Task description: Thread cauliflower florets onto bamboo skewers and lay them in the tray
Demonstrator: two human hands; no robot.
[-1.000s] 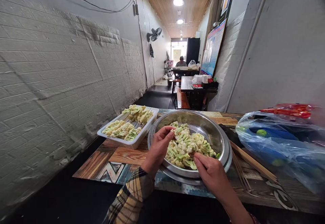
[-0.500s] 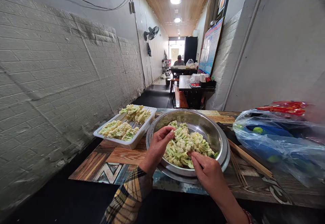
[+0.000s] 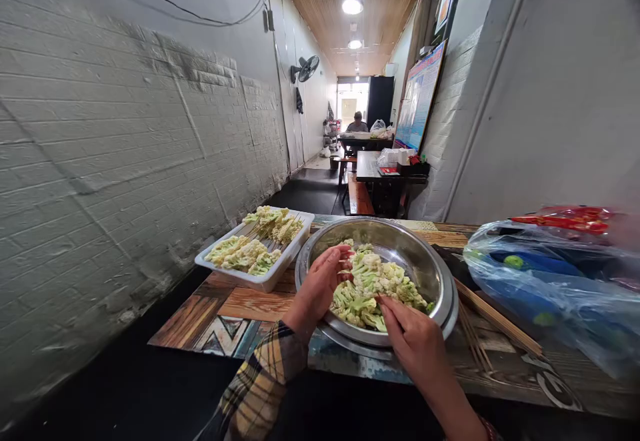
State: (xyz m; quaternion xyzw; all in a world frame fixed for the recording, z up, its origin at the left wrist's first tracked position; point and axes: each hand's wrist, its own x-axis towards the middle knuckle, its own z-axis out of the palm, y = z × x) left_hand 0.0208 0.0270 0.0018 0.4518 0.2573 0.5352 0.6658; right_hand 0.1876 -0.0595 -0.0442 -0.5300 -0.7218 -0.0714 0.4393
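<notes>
Pale green-white cauliflower florets point(image 3: 367, 281) are heaped in a wide steel bowl point(image 3: 443, 294). Over the heap's left side is my left hand point(image 3: 320, 287), its fingers apart and slightly curled, with nothing clearly held. My right hand point(image 3: 413, 334) is closed in a pinch at the front right of the heap, fingertips against the florets. Whatever is between those fingertips is too small and covered to make out. Left of the bowl, a white plastic tray point(image 3: 270, 281) carries cauliflower threaded on thin wooden skewers point(image 3: 250, 254).
Loose bamboo skewers point(image 3: 500, 317) lie right of the bowl. Beyond them is a clear plastic bag point(image 3: 550, 287) with green and blue things inside. All rest on a wood-patterned table point(image 3: 260, 304). Farther back are another table point(image 3: 367, 164) and a seated person point(image 3: 357, 123).
My left hand's fingers have come apart from a pinch over the florets. My right hand keeps its pinch in nearly the same place. The view has shifted slightly.
</notes>
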